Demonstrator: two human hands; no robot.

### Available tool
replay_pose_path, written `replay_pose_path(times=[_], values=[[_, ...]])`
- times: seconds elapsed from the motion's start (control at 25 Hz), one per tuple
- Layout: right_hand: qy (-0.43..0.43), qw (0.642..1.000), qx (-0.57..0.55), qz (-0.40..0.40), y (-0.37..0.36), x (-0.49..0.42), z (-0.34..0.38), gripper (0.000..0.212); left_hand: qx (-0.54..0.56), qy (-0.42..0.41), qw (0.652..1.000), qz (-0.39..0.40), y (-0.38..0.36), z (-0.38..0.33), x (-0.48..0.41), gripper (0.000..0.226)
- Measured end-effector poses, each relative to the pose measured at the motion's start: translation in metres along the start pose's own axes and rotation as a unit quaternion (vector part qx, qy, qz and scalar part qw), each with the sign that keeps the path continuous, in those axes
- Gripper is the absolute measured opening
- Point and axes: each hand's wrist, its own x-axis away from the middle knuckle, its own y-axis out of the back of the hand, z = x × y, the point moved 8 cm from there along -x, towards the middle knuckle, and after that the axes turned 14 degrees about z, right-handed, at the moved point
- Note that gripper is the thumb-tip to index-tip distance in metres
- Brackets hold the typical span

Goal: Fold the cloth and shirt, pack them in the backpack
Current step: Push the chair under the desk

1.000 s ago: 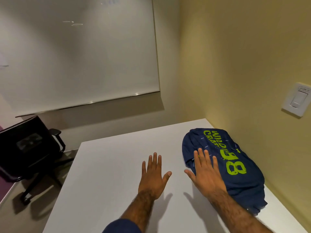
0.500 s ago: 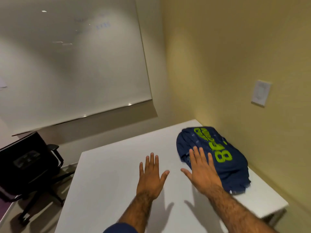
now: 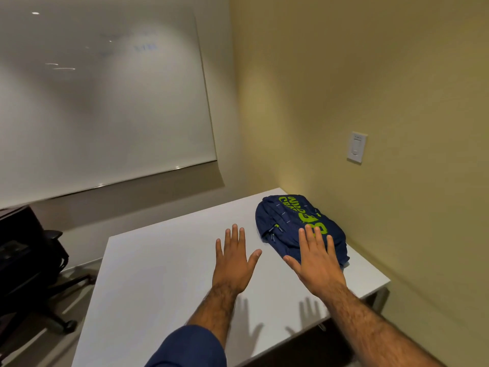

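A navy backpack (image 3: 284, 221) with lime-green lettering lies flat at the far right of the white table (image 3: 158, 260), near the yellow wall. Its zips look closed. My left hand (image 3: 234, 258) is held flat above the table, fingers spread, holding nothing, left of the backpack. My right hand (image 3: 317, 260) is also flat and spread, raised in front of the backpack's near end; I cannot tell whether it touches the fabric. No cloth or shirt is in sight.
A black office chair (image 3: 29, 266) stands on the floor left of the table. A whiteboard (image 3: 100, 96) covers the far wall. A light switch (image 3: 357, 147) is on the yellow wall at right. The table's right edge runs close to that wall.
The view has pulled back and up, so the table and backpack look smaller. Both hands stay spread; shadows under them show them lifted above the table.
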Motion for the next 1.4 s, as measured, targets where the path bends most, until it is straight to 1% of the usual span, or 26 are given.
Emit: replay_pose_path(times=[0.12,0.24,0.36,0.48,0.56,0.68,0.8,0.88,1.0,1.08,1.16,1.28,1.4], values=[[-0.024,0.999,0.026,0.000,0.006,0.038,0.009,0.097,0.006,-0.021,1.000,-0.003,0.001,0.014,0.030,0.098],[-0.062,0.997,0.041,0.002,0.015,0.077,0.033,0.099,-0.014,-0.040,0.999,0.011,0.001,0.042,0.068,0.092],[-0.108,0.993,0.054,0.005,0.016,0.133,0.066,0.100,-0.042,-0.083,0.995,0.020,-0.003,0.066,0.109,0.089],[-0.138,0.989,0.054,0.028,0.015,0.193,0.099,0.100,-0.054,-0.132,0.989,0.027,-0.007,0.079,0.148,0.096],[-0.157,0.985,0.058,0.032,0.021,0.235,0.113,0.098,-0.053,-0.158,0.986,0.031,-0.013,0.075,0.176,0.101],[-0.198,0.978,0.060,0.037,0.032,0.299,0.119,0.094,-0.059,-0.203,0.976,0.046,-0.019,0.052,0.218,0.098],[-0.241,0.968,0.060,0.034,0.045,0.362,0.100,0.089,-0.035,-0.238,0.969,0.052,-0.022,0.014,0.255,0.092],[-0.269,0.961,0.054,0.036,0.052,0.405,0.083,0.090,-0.032,-0.266,0.962,0.056,-0.029,-0.013,0.284,0.095],[-0.302,0.951,0.049,0.040,0.051,0.471,0.061,0.096,-0.024,-0.292,0.954,0.071,-0.047,-0.043,0.325,0.088],[-0.323,0.944,0.048,0.042,0.046,0.523,0.044,0.097,-0.024,-0.311,0.946,0.083,-0.062,-0.068,0.360,0.087],[-0.348,0.934,0.044,0.061,0.035,0.578,0.029,0.095,-0.047,-0.344,0.932,0.107,-0.084,-0.095,0.403,0.087],[-0.394,0.916,0.042,0.060,0.025,0.659,0.007,0.093,-0.080,-0.396,0.907,0.117,-0.110,-0.135,0.461,0.083],[-0.432,0.898,0.035,0.071,0.023,0.719,-0.006,0.093,-0.098,-0.438,0.884,0.133,-0.127,-0.167,0.504,0.085]])
